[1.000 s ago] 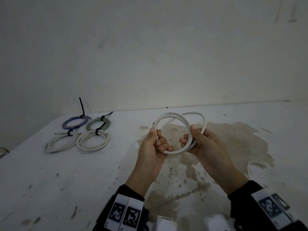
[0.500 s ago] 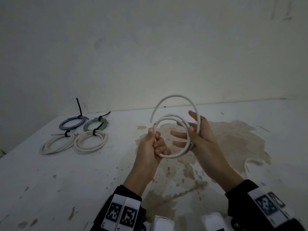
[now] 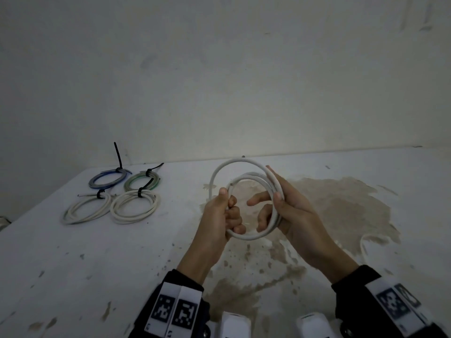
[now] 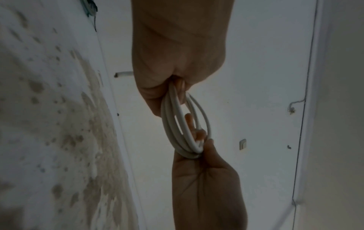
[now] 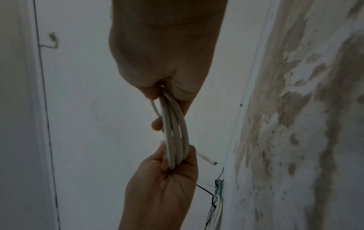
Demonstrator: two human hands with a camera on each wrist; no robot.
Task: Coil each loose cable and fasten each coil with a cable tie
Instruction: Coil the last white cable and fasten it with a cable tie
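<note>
- Cable [image 3: 244, 236]: white, wound into a few loops and held up in the air above the bench [image 3: 97, 264], between the two hands and touching nothing else.
- Left-hand fingers [image 3: 233, 215] are curled round the left side of the coil, with the thumb pressed on top beside a short cut end that sticks out there.
- Right-hand fingers [image 3: 260, 200] reach through the ring, loosely spread, while the thumb pinches the bunched strands on the right side against the palm.
- The outermost loop stands wider and higher than the rest, so the coil does not yet look gathered tight.
- The ring faces the person roughly flat-on, its plane close to upright. Both hands sit on it at opposite sides, so neither is nearer.
- Left hand [image 3: 217, 220] comes up from below left, right hand [image 3: 295, 215] from below right, palm turned inward.
- No loose tie shows near the hands. My guess is one hand must take the whole bundle before the other can fetch one.
- Four tied coils [image 3: 111, 198] lie well apart at the far left of the bench, each with a black tie [image 3: 118, 154].
</note>
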